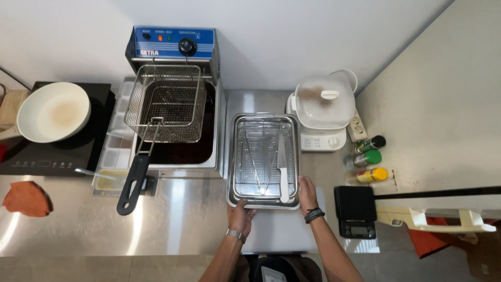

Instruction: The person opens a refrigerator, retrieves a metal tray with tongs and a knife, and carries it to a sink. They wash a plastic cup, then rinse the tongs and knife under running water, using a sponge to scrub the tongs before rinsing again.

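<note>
Both hands grip 1 steel tray (229, 156) on the counter (177, 219), beside 1 fryer (172, 47): left hand (241, 215) closed on near-left edge, right hand (307, 194) on near-right corner. On its rack: 1 knife (282, 167), 1 pr tongs (259, 167). 3 bottles (368, 157) at right.

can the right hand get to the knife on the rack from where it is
Probably yes. The right hand grips the tray's near right corner, and the knife's white handle lies on the wire rack just beside it, uncovered. The hand would have to let go of the tray first.
</note>
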